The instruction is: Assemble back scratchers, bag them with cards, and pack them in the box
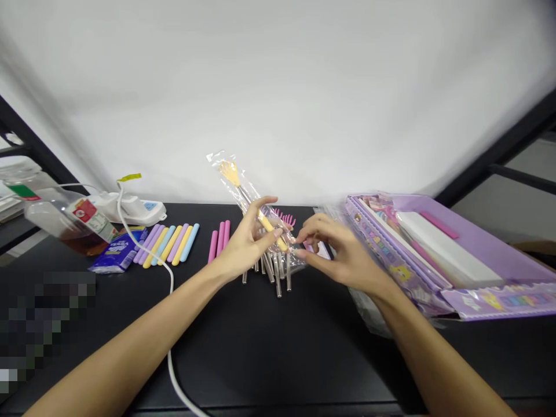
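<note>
A yellow hand-shaped back scratcher [230,172] with a metal shaft lies slantwise inside a clear plastic sleeve [216,157]. My left hand [243,243] holds it around the yellow handle, thumb and forefinger on either side. My right hand [336,249] pinches the lower end of the clear plastic between thumb and fingers. Beneath both hands lie several silver metal rods [278,281] and pink claw-shaped heads [284,218], partly hidden by plastic and fingers. Several pink handles [220,239] rest just left of my left hand.
Purple, yellow and blue handles [167,243] lie in a row at left, crossed by a white cable [170,289]. Beyond are a blue tissue pack [117,252], a tilted bottle [65,223] and a power strip [150,211]. A purple box [482,255] stands at right.
</note>
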Demonstrator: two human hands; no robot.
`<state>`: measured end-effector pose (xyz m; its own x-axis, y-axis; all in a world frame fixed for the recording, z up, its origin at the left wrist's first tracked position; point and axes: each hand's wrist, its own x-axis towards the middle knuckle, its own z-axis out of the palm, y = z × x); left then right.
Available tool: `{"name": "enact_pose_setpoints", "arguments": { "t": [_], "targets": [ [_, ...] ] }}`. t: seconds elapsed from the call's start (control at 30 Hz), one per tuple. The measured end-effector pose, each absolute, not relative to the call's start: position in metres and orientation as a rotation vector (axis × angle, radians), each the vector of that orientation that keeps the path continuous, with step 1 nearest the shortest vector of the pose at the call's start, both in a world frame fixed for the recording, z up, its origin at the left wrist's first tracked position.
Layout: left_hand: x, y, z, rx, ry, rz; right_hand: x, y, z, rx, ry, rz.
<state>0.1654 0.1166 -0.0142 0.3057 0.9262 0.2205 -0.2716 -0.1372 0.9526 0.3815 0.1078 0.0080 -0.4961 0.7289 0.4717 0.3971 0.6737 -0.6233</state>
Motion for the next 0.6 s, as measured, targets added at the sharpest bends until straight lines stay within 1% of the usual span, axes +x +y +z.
{"name": "enact_pose_setpoints", "arguments": {
  "t": [0.1, 0.17, 0.27, 0.43, 0.5, 0.6],
  "targets": [
    [0.157, 0.122, -0.013, 1.273, 0.672, 1.167, 0.390, 0.106, 0.013, -0.757, -2.277, 0.709],
    [0.154, 0.123, -0.011, 1.253, 0.666, 1.156, 0.389, 0.106, 0.012, -0.760, -2.302, 0.664],
    [0.156, 0.121, -0.010, 1.315, 0.655, 1.146, 0.381, 0.106, 0.008, -0.755, -2.181, 0.570],
    [0.162, 0.115, -0.012, 1.493, 0.654, 1.048, 0.372, 0.109, 0.002, -0.769, -2.003, 0.560],
    [0.161, 0.115, -0.013, 1.536, 0.675, 1.009, 0.371, 0.111, -0.001, -0.832, -1.947, 0.624],
    [0.158, 0.117, -0.014, 1.622, 0.620, 0.931, 0.370, 0.115, -0.006, -0.984, -1.799, 0.865]
  ]
}}
